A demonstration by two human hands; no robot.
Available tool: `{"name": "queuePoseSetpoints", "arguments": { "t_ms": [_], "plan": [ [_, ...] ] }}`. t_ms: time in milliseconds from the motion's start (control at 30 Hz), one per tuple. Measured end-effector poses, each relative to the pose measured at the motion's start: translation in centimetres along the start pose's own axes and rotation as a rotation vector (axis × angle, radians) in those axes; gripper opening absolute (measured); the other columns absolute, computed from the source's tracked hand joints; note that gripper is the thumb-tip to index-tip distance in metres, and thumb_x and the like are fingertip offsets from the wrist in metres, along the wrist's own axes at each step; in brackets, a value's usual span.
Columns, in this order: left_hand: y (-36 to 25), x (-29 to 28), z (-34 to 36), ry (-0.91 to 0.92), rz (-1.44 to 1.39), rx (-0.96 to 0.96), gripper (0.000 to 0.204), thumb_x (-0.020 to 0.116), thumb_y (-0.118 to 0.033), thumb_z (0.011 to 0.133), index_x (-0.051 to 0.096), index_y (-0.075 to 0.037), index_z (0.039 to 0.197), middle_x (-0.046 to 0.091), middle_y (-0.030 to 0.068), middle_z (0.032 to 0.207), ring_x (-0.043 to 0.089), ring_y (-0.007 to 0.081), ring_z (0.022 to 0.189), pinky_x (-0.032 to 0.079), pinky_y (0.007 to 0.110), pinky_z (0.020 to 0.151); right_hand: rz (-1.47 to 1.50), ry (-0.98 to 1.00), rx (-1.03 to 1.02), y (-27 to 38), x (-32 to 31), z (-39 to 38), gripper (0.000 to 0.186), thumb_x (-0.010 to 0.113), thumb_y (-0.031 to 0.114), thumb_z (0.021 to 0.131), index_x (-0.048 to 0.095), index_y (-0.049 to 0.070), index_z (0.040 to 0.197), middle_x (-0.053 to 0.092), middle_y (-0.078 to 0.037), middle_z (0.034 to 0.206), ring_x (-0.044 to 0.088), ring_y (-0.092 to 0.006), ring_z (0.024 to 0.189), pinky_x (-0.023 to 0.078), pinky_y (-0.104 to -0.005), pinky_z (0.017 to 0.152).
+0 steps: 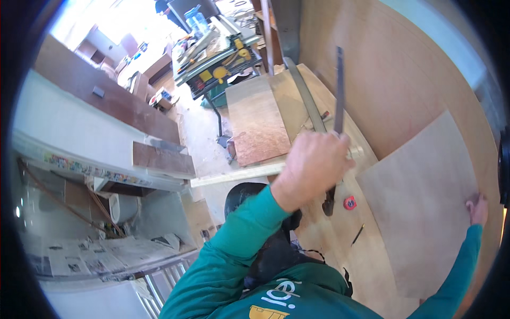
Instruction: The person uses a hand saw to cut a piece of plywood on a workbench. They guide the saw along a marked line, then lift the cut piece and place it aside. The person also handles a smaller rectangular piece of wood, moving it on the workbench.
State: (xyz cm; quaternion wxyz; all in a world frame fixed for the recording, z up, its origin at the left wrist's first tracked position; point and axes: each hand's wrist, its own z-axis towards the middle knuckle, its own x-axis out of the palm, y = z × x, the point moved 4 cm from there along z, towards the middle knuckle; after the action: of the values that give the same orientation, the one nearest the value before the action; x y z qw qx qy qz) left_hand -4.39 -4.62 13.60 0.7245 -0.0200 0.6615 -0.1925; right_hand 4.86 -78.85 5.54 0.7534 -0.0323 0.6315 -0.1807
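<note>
My left hand (pixel 311 165) is closed round a long, narrow, dark metal bar-like tool (pixel 340 85). Its straight bar points away from me, and a hooked dark end sticks out below my fist; its exact kind I cannot make out. At the far right, my right hand (pixel 478 210) grips the edge of a thin plywood sheet (pixel 425 196), the thumb on its face. The sheet lies tilted over a larger wooden work surface (pixel 340 244). Near my left hand, a red tape measure (pixel 349 202) and a pencil (pixel 358 234) rest on that surface.
Beyond my left hand lie a reddish wood panel (pixel 257 125) and a curved greenish strip (pixel 305 93). A table saw (pixel 215 66) loaded with offcuts stands farther off. A large board (pixel 393 69) rises along the right side. A white toilet (pixel 123 207) shows at lower left.
</note>
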Motion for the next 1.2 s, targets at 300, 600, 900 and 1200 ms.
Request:
{"name": "queuePoseSetpoints", "arguments": {
  "t_ms": [300,600,900,1200],
  "plan": [
    [-1.8,1.1,-2.1,0.042,0.056,0.024,0.021,0.071,-0.022,0.089,0.064,-0.006,0.099,0.067,0.0086,0.089,0.071,0.0258,0.083,0.051,0.039,0.074,-0.094,0.023,0.004,1.3,-1.9,0.4,0.076,0.083,0.018,0.085,0.048,-0.003,0.148,0.058,-0.029,0.14,0.055,-0.0454,0.132,0.047,-0.0469,0.11],
    [-1.4,0.5,-1.7,0.014,0.053,0.039,0.02,0.071,-0.024,0.09,0.064,-0.006,0.096,0.066,0.0073,0.086,0.07,0.0233,0.08,0.048,0.037,0.069,-0.161,0.036,0.017,2.5,-3.1,-0.3,0.074,0.081,0.026,0.088,0.048,0.002,0.149,0.058,-0.027,0.141,0.057,-0.045,0.129,0.048,-0.0497,0.108],
    [-1.3,0.9,-1.6,0.009,0.036,0.034,0.023,0.072,-0.025,0.089,0.064,-0.005,0.098,0.065,0.0067,0.086,0.069,0.0215,0.08,0.047,0.036,0.069,-0.2,0.071,0.056,0.4,-1.7,0.5,0.072,0.079,0.03,0.091,0.047,0.005,0.151,0.055,-0.025,0.146,0.054,-0.0429,0.134,0.046,-0.0486,0.111],
    [-1.4,0.8,-1.7,0.013,0.025,0.059,0.031,0.075,-0.031,0.088,0.064,-0.004,0.099,0.064,0.0069,0.086,0.068,0.0219,0.081,0.048,0.037,0.07,-0.288,-0.115,-0.09,-2.2,-1.5,-0.1,0.072,0.078,0.028,0.092,0.046,0.004,0.152,0.055,-0.025,0.146,0.054,-0.0438,0.134,0.046,-0.0493,0.11]
  ]
}}
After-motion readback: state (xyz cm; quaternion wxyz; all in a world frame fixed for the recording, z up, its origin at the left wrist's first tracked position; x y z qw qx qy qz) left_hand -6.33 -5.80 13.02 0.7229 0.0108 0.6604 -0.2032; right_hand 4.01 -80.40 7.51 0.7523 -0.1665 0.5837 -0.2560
